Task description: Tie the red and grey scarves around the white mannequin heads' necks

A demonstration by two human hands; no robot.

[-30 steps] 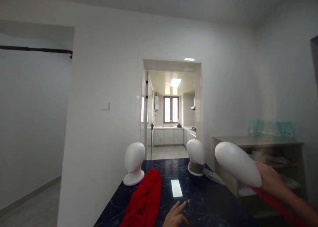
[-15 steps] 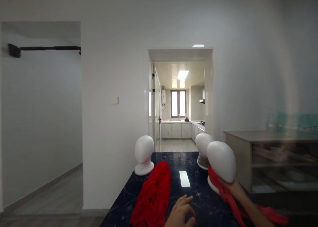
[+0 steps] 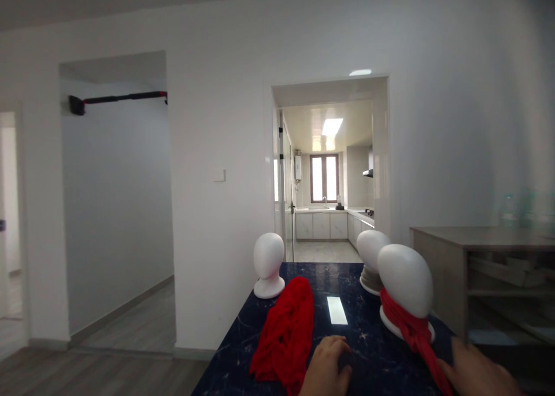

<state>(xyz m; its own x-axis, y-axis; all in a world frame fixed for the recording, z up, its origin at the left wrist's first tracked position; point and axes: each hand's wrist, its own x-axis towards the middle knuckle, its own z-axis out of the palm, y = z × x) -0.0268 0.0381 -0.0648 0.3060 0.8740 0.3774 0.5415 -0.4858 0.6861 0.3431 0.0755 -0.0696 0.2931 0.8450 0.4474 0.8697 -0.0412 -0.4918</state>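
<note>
A white mannequin head [image 3: 405, 280] stands on the right of the table, tilted, with a red scarf [image 3: 403, 318] wrapped around its neck. The scarf's tail hangs down toward the near edge. Beside that tail is my right hand [image 3: 481, 370], its fingertips at or against the cloth and smeared by motion; I cannot make out a grip. My left hand [image 3: 327, 361] is low over the table's middle, fingers bent, thumb apart, nothing visible in it. Just left of it lies a bunched red cloth [image 3: 286, 332].
Another white mannequin head [image 3: 269, 263] stands at the table's far left. A further one [image 3: 370, 257], with greyish cloth around its neck, is behind the scarfed head. The dark blue marbled table [image 3: 347, 350] reaches toward a kitchen doorway. A wooden cabinet [image 3: 437, 269] stands at right.
My right hand has left the mannequin's neck and moved down and right along the scarf's tail. My left fingers have curled more. The camera view has turned left and tilted slightly.
</note>
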